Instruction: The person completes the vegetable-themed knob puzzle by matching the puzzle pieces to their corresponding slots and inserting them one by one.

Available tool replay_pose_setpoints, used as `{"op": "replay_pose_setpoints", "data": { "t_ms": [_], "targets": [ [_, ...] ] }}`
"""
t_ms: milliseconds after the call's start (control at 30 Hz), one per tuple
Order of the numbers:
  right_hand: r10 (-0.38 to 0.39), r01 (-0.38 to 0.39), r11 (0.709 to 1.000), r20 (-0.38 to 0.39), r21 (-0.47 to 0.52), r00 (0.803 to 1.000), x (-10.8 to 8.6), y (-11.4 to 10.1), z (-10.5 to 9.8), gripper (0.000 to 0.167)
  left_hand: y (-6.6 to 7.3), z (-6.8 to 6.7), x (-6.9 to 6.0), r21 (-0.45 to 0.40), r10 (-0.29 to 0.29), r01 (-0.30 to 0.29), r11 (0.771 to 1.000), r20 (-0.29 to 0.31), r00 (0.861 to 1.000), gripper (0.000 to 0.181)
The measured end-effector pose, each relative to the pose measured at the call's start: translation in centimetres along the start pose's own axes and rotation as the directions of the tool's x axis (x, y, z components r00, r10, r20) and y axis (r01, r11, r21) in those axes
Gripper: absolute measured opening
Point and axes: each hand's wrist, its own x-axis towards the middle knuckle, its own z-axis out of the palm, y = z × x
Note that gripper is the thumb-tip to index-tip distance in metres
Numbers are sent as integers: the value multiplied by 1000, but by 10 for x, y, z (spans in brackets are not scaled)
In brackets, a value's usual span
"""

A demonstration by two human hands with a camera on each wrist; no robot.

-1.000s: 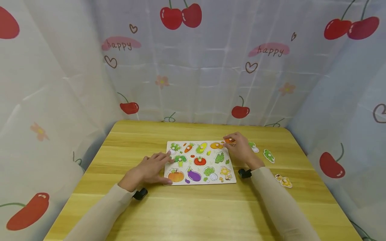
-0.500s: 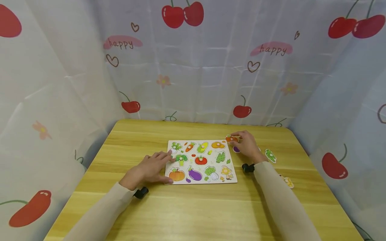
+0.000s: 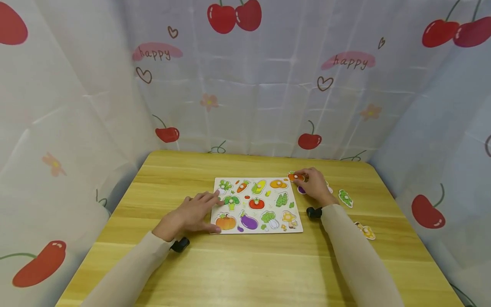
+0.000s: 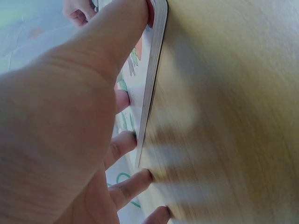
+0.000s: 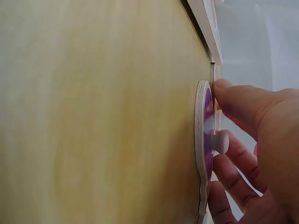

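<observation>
In the head view, the left hand [image 3: 193, 213] rests with spread fingers over the left edge of a white vegetable board [image 3: 238, 204]; the left wrist view shows fingertips along its side. The right hand [image 3: 314, 185] is at the board's top right corner, thumb and finger round the edge of an orange vegetable piece [image 3: 292, 176] with a pale knob. Below those fingers lies a purple piece [image 3: 301, 190], partly covered. Seen close in the right wrist view, the purple piece [image 5: 208, 116] has its knob towards the palm, with the thumb [image 5: 233, 98] above it.
Right of the right hand, a green piece [image 3: 345, 198] and a yellow mushroom piece [image 3: 367, 232] lie on the wooden table [image 3: 238, 268]. A pale piece [image 3: 329, 186] is half hidden by the hand. Curtains with cherries [image 3: 167, 134] stand behind and at both sides.
The right hand and the orange piece have shifted slightly right, and the purple piece has come into sight beneath the hand. The left hand has stayed on the board. The head view has shifted a little.
</observation>
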Motion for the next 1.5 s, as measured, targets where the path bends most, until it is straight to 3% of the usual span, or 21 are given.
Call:
{"op": "replay_pose_setpoints", "data": {
  "t_ms": [433, 1100, 1500],
  "targets": [
    [67, -67, 997, -8, -25, 998, 0, -1, -1, 28, 0, -1, 1, 8, 3, -3, 1000, -3, 1000, 98],
    [109, -109, 994, -10, -25, 994, -3, -3, -2, 26, 1, 0, -1, -6, 4, -4, 1000, -1, 1000, 97],
    [79, -80, 997, -66, -8, 995, -13, -9, -8, 25, 1, 0, 0, -23, -5, 5, 1000, 2, 1000, 97]
  ]
}}
